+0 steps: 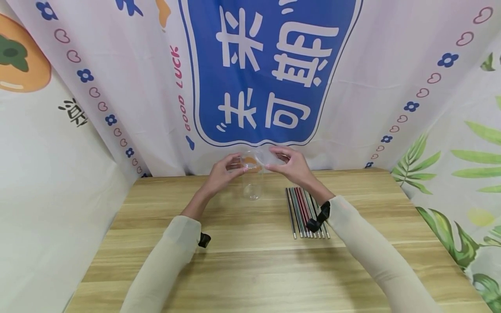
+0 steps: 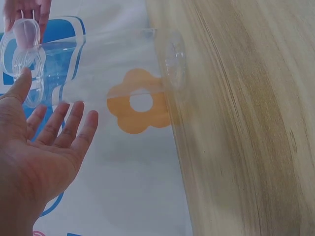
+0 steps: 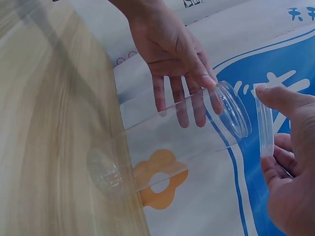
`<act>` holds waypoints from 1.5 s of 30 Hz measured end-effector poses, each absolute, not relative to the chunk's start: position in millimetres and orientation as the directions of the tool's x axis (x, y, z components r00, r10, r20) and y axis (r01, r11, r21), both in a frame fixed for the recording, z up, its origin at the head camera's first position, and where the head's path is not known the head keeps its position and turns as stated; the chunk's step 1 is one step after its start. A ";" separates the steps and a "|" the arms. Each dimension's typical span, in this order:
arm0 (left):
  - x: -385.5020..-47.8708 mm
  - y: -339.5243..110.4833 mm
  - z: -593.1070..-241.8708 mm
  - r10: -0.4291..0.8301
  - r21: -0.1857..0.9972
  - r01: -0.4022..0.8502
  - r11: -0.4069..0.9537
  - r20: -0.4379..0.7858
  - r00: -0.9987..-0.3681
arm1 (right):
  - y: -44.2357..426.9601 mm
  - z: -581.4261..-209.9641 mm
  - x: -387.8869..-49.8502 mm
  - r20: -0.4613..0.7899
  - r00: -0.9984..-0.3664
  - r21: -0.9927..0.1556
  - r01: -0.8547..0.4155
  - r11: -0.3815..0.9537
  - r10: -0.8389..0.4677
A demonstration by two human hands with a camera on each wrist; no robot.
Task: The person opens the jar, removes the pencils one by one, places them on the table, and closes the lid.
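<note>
A tall clear plastic jar (image 1: 253, 184) stands upright near the back edge of the table, its mouth uncovered. My left hand (image 1: 223, 174) holds the jar by its neck, thumb near the rim and fingers on the far side, as the right wrist view shows. Beside the mouth, my right hand (image 1: 291, 165) pinches a round translucent lid (image 3: 266, 123) by its edge, between thumb and fingers. The lid is tilted on its side, a small gap away from the jar's rim. Through the jar wall (image 2: 118, 64) the cloth behind is visible.
Several pencils (image 1: 299, 211) lie side by side on the wooden table (image 1: 242, 278), partly under my right forearm. A printed cloth (image 1: 156, 87) hangs right behind the table's back edge. Black straps (image 1: 318, 219) are on the wrists.
</note>
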State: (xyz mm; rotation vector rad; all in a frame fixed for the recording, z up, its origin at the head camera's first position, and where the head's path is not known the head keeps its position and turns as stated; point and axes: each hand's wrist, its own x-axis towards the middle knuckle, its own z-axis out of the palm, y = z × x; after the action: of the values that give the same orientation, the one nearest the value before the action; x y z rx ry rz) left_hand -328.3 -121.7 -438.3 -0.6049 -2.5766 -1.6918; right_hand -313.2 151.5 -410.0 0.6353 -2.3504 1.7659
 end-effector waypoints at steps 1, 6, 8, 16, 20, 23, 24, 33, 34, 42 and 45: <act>-328.5 -121.6 -438.3 0.315 0.884 0.314 0.347 0.206 -0.926 | 150.6 -408.9 -314.7 0.352 -0.901 -0.885 -0.408 0.223 -0.253; -329.2 -122.0 -438.9 0.322 0.888 0.305 0.345 0.193 -0.927 | 146.5 -402.4 -322.1 0.338 -0.902 -0.875 -0.407 0.263 -0.271; -329.5 -122.6 -439.2 0.328 0.890 0.305 0.338 0.192 -0.925 | 144.9 -400.0 -324.8 0.327 -0.902 -0.868 -0.404 0.289 -0.281; -329.8 -124.2 -440.1 0.333 0.901 0.290 0.322 0.179 -0.926 | 137.4 -394.1 -331.5 0.301 -0.890 -0.849 -0.414 0.328 -0.344; -328.7 -124.3 -439.8 0.335 0.906 0.274 0.322 0.162 -0.928 | 135.1 -392.9 -333.3 0.297 -0.882 -0.828 -0.428 0.361 -0.365; -328.4 -124.1 -440.6 0.337 0.907 0.272 0.321 0.159 -0.928 | 133.1 -392.1 -335.0 0.302 -0.872 -0.812 -0.447 0.376 -0.384; -328.3 -123.9 -440.8 0.338 0.907 0.274 0.321 0.161 -0.927 | 132.2 -391.8 -335.8 0.304 -0.869 -0.806 -0.453 0.381 -0.391; -327.9 -122.8 -442.5 0.343 0.900 0.301 0.315 0.188 -0.920 | 123.8 -385.5 -339.0 0.299 -0.849 -0.748 -0.492 0.444 -0.436; -327.6 -122.7 -442.3 0.345 0.900 0.303 0.312 0.190 -0.919 | 123.4 -385.0 -339.1 0.297 -0.847 -0.738 -0.497 0.457 -0.441; -327.9 -122.6 -442.2 0.344 0.900 0.310 0.308 0.198 -0.918 | 121.6 -384.1 -340.4 0.289 -0.837 -0.698 -0.517 0.496 -0.465; -328.0 -123.2 -442.4 0.341 0.899 0.309 0.311 0.198 -0.919 | 121.1 -384.3 -340.6 0.290 -0.835 -0.704 -0.517 0.487 -0.468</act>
State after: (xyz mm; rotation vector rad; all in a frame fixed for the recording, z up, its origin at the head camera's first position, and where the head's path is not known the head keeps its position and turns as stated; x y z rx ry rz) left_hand -328.0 -123.2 -442.4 -0.6370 -2.5669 -1.7483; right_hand -340.6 121.1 -384.3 0.8815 -2.6574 1.2897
